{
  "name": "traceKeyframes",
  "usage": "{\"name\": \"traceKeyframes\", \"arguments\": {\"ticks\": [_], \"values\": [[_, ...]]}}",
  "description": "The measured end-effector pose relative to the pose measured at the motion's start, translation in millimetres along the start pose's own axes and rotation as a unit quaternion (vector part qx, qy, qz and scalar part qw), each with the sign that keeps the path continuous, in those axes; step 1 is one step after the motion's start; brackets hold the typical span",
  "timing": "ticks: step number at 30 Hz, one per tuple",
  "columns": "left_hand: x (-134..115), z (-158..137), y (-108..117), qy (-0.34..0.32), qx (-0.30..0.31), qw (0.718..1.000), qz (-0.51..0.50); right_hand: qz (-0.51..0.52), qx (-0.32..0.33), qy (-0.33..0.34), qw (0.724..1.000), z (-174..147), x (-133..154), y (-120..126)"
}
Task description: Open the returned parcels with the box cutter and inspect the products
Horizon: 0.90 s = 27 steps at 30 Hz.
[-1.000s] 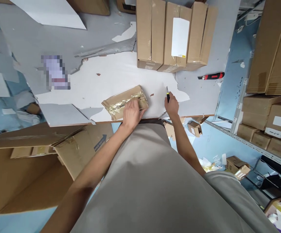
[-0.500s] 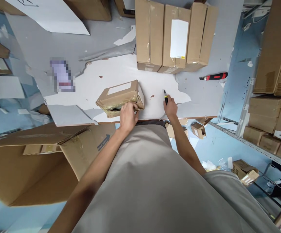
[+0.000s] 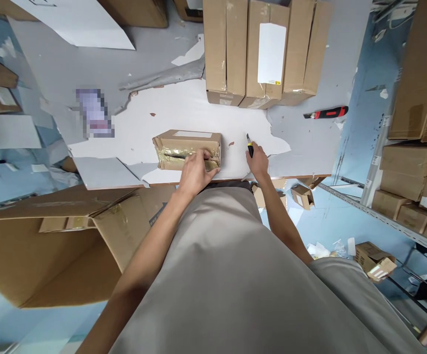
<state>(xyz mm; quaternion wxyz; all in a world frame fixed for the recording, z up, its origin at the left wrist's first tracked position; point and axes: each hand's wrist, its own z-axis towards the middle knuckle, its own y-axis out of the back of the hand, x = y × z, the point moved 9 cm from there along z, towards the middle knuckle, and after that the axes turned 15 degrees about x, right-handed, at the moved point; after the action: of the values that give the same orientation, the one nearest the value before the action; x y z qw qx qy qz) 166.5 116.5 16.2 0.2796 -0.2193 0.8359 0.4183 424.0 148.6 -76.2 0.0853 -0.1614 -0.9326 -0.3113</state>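
Observation:
A small cardboard box (image 3: 187,142) lies near the front edge of the table, with a white label on top and shiny tape along its near side, where a dark slit shows. My left hand (image 3: 198,169) grips the box at its near right part, fingers curled over the slit; the fingertips are partly hidden. To the right, my right hand (image 3: 258,161) is closed around a utility knife (image 3: 250,147) with a black and yellow handle. Its blade points away from me, just above or on the white table surface, apart from the box.
Three taped cardboard boxes (image 3: 265,49) stand side by side at the back. A red and black box cutter (image 3: 326,113) lies at the right. A blurred purple item (image 3: 94,113) is on the left. Below the table's left edge is a large open carton (image 3: 62,265); shelves with boxes (image 3: 416,187) line the right.
The small box has turned so its near side lies more parallel to the table edge, my left hand moving with it. My right hand has shifted slightly left with the knife.

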Motion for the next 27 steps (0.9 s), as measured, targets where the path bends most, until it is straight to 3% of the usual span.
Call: {"name": "traceKeyframes", "arguments": {"ticks": [7, 15, 19, 24, 27], "values": [[0, 15, -10, 0.029, 0.036, 0.999, 0.016, 0.045, -0.027, 0.069, 0.996, 5, 10, -15], [-3, 20, -18, -0.002, 0.038, 0.999, 0.009, 0.04, -0.019, 0.036, 0.998, 19, -1, -30], [-11, 11, -4, -0.043, 0.05, 0.998, 0.018, 0.035, -0.019, 0.041, 0.998, 20, -3, -32], [-16, 7, 32, -0.063, 0.001, 0.994, 0.094, 0.036, -0.018, 0.051, 0.998, 20, -6, -34], [-15, 22, 29, -0.082, 0.043, 0.985, 0.149, 0.038, -0.021, 0.054, 0.998, 20, -8, -35]]}}
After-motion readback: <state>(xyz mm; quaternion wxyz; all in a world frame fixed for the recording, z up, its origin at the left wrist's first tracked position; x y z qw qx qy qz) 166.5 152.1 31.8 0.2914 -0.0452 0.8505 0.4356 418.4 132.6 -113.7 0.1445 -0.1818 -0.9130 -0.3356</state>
